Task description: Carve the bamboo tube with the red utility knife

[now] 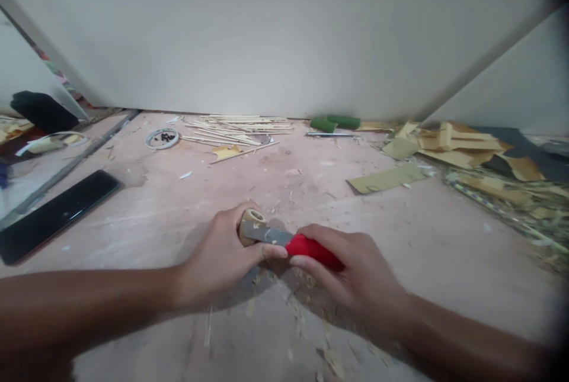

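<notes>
My left hand [226,252] is closed around a short, tan hollow piece [253,217] that looks like bamboo, its round open end facing up. In my right hand [355,257] is a knife with a red handle [311,248], fingers wrapped round the grip. The grey knife blade [273,236] reaches left and lies against the side of the bamboo piece. My left thumb stretches below the blade, close to the handle. Pale shavings [329,358] are scattered on the work surface beneath and in front of my hands. Part of the bamboo piece is hidden by my left hand.
A black phone [60,213] lies at left. Thin sticks [235,130] and a white ring with dark bits [162,139] sit near the back wall. Green tube pieces [333,123] lie behind. Split strips [457,142] and a shavings heap [528,210] are at right, beside a flat piece [389,179].
</notes>
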{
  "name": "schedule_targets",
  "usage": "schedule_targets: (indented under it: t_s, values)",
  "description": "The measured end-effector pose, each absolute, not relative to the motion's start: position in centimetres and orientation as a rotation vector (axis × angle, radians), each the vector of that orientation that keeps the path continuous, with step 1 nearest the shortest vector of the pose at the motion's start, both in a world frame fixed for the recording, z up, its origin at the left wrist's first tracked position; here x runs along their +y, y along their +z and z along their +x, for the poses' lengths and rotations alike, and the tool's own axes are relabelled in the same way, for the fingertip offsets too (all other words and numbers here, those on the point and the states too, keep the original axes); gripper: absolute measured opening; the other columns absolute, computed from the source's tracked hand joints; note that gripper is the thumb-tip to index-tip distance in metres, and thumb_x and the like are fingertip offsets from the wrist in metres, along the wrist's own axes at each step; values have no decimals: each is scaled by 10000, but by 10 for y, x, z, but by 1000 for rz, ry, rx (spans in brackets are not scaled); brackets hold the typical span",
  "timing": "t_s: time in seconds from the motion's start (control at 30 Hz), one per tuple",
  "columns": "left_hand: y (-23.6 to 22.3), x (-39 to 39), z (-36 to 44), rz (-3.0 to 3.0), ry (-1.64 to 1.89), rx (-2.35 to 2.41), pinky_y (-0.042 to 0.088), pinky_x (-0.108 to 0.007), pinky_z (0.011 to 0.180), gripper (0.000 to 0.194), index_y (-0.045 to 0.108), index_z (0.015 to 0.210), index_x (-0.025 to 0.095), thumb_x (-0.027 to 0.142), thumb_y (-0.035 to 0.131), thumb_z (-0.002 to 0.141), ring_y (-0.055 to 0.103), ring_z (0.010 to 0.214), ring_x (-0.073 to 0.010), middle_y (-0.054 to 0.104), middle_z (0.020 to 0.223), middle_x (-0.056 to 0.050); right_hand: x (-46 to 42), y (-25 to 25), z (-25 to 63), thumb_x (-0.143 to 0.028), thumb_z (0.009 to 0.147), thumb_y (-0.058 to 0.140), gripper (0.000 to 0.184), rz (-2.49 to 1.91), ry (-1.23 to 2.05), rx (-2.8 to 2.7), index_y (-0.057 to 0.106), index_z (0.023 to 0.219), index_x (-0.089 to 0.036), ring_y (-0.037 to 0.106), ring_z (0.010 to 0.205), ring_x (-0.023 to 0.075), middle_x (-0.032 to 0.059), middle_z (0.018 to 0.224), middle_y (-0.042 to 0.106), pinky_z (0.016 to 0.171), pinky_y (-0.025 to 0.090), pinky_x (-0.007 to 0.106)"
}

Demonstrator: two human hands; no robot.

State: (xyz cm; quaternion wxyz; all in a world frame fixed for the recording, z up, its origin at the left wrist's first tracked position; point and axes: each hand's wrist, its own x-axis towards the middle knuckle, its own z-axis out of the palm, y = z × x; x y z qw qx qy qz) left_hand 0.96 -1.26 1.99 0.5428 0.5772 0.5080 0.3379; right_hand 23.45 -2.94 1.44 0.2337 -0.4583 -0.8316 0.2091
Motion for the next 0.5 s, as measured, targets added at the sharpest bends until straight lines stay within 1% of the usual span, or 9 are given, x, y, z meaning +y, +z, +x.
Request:
schedule_targets:
  t_s: [0.1,0.2,0.23,0.3,0.4,0.5]
  values:
    - [20,-13,10,1359,840,1202,394,-220,588,306,563,775,187,276,856,759,526,650,-118,574,690,59,-29,16,233,-421,1023,600,188,-1266,644,-2214,669,994,-248,609,615,151,-28,780,722,581,396,256]
    - [19,-12,8,1445,916,1224,339,-221,551,397,501,697,185,390,815,827,427,598,-99,469,630,65,-22,17,233,-395,1057,526,216,-1352,723,-1966,629,948,-240,590,608,143,-36,724,665,560,408,245]
    - [19,-11,7,1471,942,1224,322,-220,543,440,468,675,187,412,811,834,394,588,-93,428,617,70,-19,18,233,-390,1055,517,226,-1372,691,-1894,612,922,-234,580,619,146,-32,722,645,565,412,247]
    - [17,-10,5,1459,940,1171,309,-216,534,427,469,700,187,428,778,871,383,585,-89,428,629,69,-15,17,235,-380,1042,537,223,-1377,638,-1853,601,889,-231,565,640,148,-32,719,617,577,414,251]
    - [15,-10,2,1432,896,1033,326,-213,544,359,501,779,187,411,753,904,395,583,-84,457,657,68,-13,16,237,-401,1040,561,219,-1335,748,-1896,612,911,-231,583,666,143,-34,762,642,610,442,251]
    - [15,-10,-1,1391,866,885,400,-215,623,252,552,961,196,333,756,908,483,675,-101,549,788,42,-17,15,239,-433,1039,579,203,-1270,855,-1982,635,995,-243,616,684,140,-38,811,689,637,458,253]
